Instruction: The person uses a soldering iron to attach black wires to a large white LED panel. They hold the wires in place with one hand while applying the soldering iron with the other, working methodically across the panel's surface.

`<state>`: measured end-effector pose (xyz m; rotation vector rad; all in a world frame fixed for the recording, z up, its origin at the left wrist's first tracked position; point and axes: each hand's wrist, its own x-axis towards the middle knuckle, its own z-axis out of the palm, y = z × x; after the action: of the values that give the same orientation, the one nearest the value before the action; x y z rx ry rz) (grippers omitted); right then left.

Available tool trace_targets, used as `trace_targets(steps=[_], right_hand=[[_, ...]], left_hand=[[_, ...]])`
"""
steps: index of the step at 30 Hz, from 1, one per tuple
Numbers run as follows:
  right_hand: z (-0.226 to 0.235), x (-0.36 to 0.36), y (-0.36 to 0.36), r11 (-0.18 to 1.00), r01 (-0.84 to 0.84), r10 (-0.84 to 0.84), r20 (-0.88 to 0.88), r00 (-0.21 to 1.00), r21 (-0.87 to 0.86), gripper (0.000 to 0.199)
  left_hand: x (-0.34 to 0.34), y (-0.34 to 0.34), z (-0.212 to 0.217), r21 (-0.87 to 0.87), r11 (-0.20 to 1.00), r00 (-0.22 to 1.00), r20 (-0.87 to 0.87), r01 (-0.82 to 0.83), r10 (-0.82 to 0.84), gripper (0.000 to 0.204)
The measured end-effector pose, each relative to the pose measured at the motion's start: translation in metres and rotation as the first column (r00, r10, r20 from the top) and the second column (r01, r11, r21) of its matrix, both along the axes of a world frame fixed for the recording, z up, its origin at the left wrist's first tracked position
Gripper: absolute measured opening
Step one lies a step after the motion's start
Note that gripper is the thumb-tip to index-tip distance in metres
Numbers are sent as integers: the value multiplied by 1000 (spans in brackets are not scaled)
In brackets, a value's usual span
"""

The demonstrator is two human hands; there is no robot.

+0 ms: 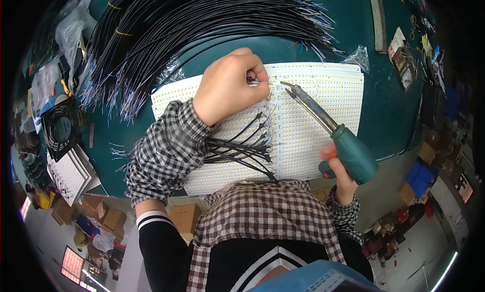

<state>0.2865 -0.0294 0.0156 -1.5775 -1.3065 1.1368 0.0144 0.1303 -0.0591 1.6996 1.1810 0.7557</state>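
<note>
White LED boards (323,115), covered with rows of small yellowish LEDs, lie on the green table in front of me. My left hand (230,87) is closed in a pinch over their upper middle part, holding a black cable (251,81) that is mostly hidden by the fingers. A green-handled soldering gun (355,154) is gripped in my right hand (344,181). Its metal tip points up and left, a little to the right of my left fingertips, close to the boards' middle seam. Below my left hand, several short black cables (235,149) lie across the boards, their ends along that seam.
A big bundle of black cables (202,27) with stripped coloured ends spans the far table. At the left are a black fan (61,128), stacked white boards (75,175) and plastic bags (73,29). On the right lie a metal bar (377,19) and a small bagged packet (402,59).
</note>
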Motion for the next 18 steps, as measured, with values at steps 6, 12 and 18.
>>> trace_targets(steps=[6,12,18], right_hand=[[-6,4,3,998,-58,56,65,996,27,37],[-6,-1,1,998,-2,4,31,1000,-61,25],[-15,3,3,999,-40,39,81,996,-1,38]], left_hand=[[1,0,0,18,1000,1000,4,-4,4,10],[2,0,-1,39,999,1000,-13,5,-5,8],[2,0,-3,50,999,1000,-9,15,-14,7]])
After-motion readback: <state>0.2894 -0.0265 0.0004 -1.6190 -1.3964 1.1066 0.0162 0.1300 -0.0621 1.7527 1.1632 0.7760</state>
